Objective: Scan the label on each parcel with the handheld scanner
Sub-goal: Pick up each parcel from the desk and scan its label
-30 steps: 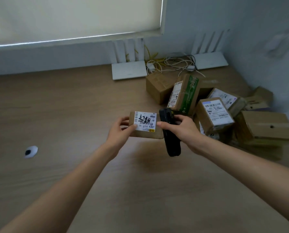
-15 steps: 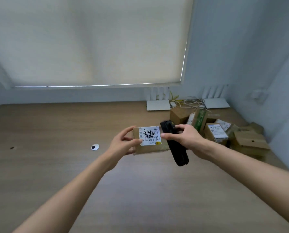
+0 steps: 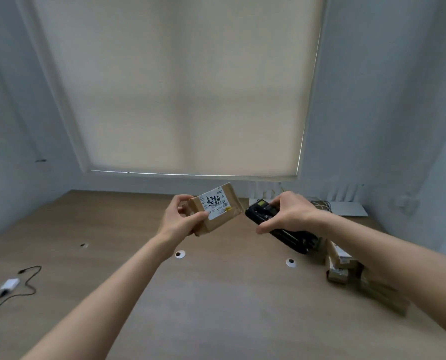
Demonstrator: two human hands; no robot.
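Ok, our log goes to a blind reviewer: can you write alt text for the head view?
The left hand holds up a small cardboard parcel, white label facing the camera, while the right hand grips a black handheld scanner beside it. Below lie a wooden table and more parcels at right.

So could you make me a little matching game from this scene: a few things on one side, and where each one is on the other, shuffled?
Things:
1. small parcel
2. scanner
3. white adapter with a cable
4. pile of parcels

Places:
A. on the desk, far left
B. gripped in the right hand
C. on the desk, under the right forearm
D. held up in the left hand

Pairs: 1-D, 2-B, 3-A, 4-C
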